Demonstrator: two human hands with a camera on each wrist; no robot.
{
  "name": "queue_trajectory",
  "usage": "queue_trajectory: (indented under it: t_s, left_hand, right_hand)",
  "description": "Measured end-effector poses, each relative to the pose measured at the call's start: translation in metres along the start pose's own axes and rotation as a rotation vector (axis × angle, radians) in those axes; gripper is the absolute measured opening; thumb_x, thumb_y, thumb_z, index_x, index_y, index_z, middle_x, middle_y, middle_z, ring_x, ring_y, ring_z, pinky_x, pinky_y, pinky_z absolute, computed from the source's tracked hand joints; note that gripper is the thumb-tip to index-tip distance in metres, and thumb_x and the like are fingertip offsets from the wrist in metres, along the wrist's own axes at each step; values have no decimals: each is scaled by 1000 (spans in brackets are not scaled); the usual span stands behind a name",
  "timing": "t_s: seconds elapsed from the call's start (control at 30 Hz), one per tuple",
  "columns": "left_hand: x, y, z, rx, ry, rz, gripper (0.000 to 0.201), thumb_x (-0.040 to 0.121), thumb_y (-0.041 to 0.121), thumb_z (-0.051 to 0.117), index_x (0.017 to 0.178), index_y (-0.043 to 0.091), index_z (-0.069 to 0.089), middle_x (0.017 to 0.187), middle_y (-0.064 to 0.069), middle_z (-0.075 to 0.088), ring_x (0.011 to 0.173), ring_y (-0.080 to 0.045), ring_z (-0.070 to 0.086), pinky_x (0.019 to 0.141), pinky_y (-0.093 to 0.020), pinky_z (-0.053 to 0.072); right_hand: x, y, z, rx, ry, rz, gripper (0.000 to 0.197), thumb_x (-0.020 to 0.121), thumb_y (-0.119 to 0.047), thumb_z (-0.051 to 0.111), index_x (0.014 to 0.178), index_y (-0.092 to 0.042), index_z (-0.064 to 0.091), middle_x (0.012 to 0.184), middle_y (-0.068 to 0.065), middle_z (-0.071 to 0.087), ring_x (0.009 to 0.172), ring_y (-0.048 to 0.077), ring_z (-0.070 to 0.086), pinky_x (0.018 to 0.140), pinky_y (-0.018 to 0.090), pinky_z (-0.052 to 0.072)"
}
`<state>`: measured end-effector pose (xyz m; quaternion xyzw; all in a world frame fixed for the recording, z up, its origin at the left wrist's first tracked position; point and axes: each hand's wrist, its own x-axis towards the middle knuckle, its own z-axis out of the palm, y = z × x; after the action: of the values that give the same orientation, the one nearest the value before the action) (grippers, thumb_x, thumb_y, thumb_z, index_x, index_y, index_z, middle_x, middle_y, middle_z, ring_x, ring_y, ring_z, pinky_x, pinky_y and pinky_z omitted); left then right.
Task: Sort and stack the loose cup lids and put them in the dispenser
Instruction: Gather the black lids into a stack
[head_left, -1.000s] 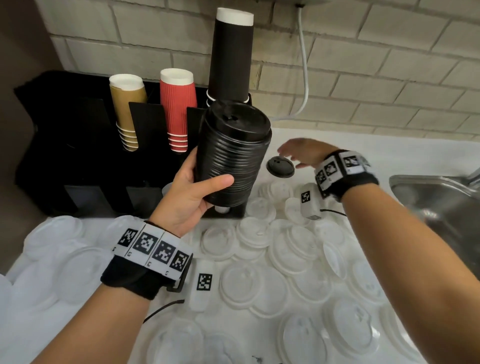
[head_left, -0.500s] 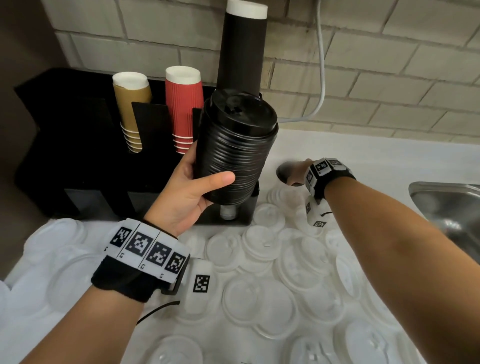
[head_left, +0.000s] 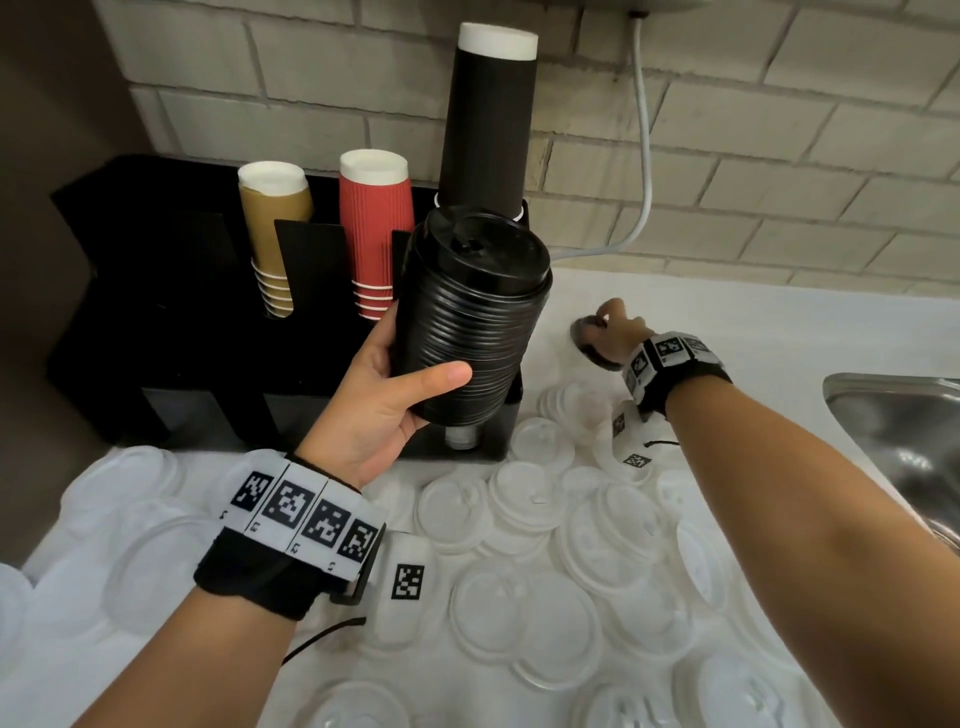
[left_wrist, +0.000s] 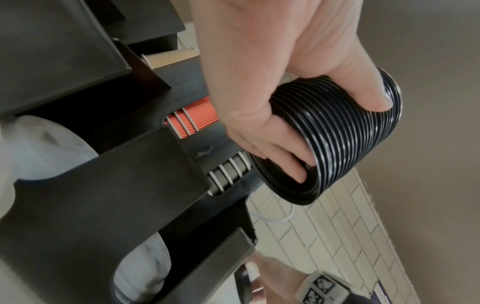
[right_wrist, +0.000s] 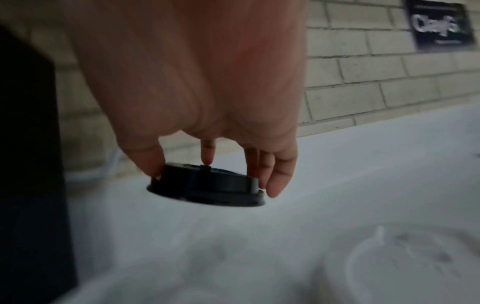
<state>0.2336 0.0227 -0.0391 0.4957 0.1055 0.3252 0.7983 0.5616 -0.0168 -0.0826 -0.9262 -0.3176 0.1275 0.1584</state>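
The white bench (head_left: 779, 322) carries a black dispenser (head_left: 171, 312) holding three cup stacks: tan, red and a tall black one. Clear lids (head_left: 524, 618), too many to count, lie scattered in front. The left hand (head_left: 374, 410) grips a ribbed black lid stack (head_left: 467, 317) tilted before the dispenser. The right hand (right_wrist: 207, 92) pinches one loose black lid (right_wrist: 207, 187) on the bench. A blurred wall sign (right_wrist: 439, 24) reads roughly "Clay's".

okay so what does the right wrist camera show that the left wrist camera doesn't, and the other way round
Only the right wrist view shows the right hand's fingertips pinching the single black lid at the white counter. Only the left wrist view shows the left hand gripping the black lid stack, beside the red cups in the dispenser. Both show the brick wall.
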Motion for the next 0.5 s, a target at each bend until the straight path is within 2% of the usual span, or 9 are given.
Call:
queue_trajectory:
  t_s: [0.07,0.13,0.17,0.23,0.3,0.37,0.43,0.5]
  left_hand:
    - [-4,-1,2,0,-3,1,69,62,6,83,122,23,55,109,3,73,104,-16,69,74,-28,57]
    - [-9,-2,3,-5,5,3,60,69,5,74,123,25,55,109,4,73,104,-16,69,74,-28,57]
    - [-13,-4,4,-13,7,0,61,69,4,72,123,25,55,110,4,73,105,-16,69,75,-28,57]
    - [-21,-5,4,-25,8,-10,65,67,5,76,124,26,54,111,3,72,105,-16,68,75,-28,57]
    - [-30,-7,5,-30,16,-11,64,68,5,75,125,26,55,112,3,72,106,-16,68,76,-27,57]
    - [-40,-8,5,-40,26,-6,64,65,10,76,124,25,56,112,3,72,106,-15,68,77,-26,56]
    - [-49,-10,4,-55,25,-10,67,59,16,79,122,24,57,110,3,73,104,-13,69,76,-24,56]
    - [-58,-11,3,-68,26,-23,64,59,15,78,119,24,58,107,3,74,100,-13,70,74,-24,56]
  right_hand:
    - [-20,-9,-19,296,59,-16,53,88,-57,45,123,-19,38,113,20,54,103,37,54,86,42,45]
    - [-50,-19,-38,622,138,-110,50,78,-59,44,111,-21,41,86,6,60,84,27,56,67,33,42]
    - [-67,-24,-46,780,190,-168,41,76,-55,42,103,-24,42,78,-1,57,75,19,54,62,30,39]
    - [-102,-33,-58,998,264,-308,23,77,-45,41,95,-32,46,80,-9,55,67,3,53,63,27,39]
    - [-137,-44,-65,1069,249,-470,21,77,-44,44,96,-38,53,89,-14,57,73,-3,55,66,22,42]
    - [-169,-56,-68,1061,162,-616,29,73,-48,47,98,-39,57,98,-14,59,89,7,56,72,25,43]
    - [-194,-69,-68,1004,29,-701,33,72,-48,50,102,-39,59,107,-9,60,100,16,56,80,30,46]
    - [-215,-80,-64,950,-83,-758,30,81,-39,53,111,-34,59,108,3,60,101,16,57,87,31,48]
